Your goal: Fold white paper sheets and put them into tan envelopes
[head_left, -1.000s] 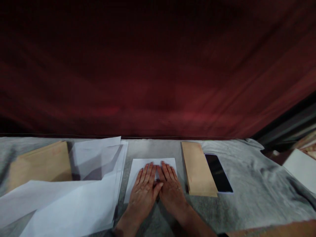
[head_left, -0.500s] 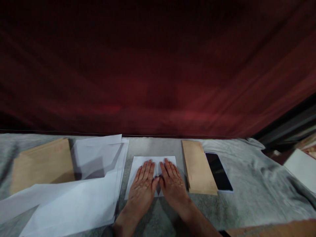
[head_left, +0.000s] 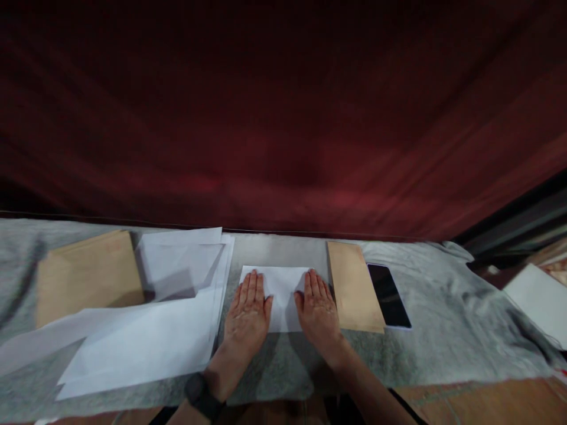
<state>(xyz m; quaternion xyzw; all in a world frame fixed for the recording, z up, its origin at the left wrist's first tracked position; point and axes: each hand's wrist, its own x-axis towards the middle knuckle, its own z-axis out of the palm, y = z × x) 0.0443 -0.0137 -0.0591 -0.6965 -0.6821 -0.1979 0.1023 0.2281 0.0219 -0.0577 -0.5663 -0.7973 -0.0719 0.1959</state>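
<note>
A white sheet of paper (head_left: 283,301), apparently folded, lies flat on the grey cloth before me. My left hand (head_left: 248,313) rests palm down along its left side, fingers stretched out. On the right side my right hand (head_left: 318,310) lies flat too, fingertips near the far corner and thumb pointing inward. Between the hands the paper's middle shows. Just right of my right hand is a small stack of brown envelopes (head_left: 355,289). Neither hand grips anything.
Loose white sheets (head_left: 155,336) spread to the left, partly over larger brown envelopes (head_left: 91,274). A dark-screened phone (head_left: 390,295) lies right of the narrow envelopes. A red curtain (head_left: 283,177) hangs behind the grey cloth (head_left: 447,330). A white flat object (head_left: 538,304) is at far right.
Both hands have slid apart from the middle of the paper to its left and right sides, still flat. The view has shifted slightly, showing more floor.
</note>
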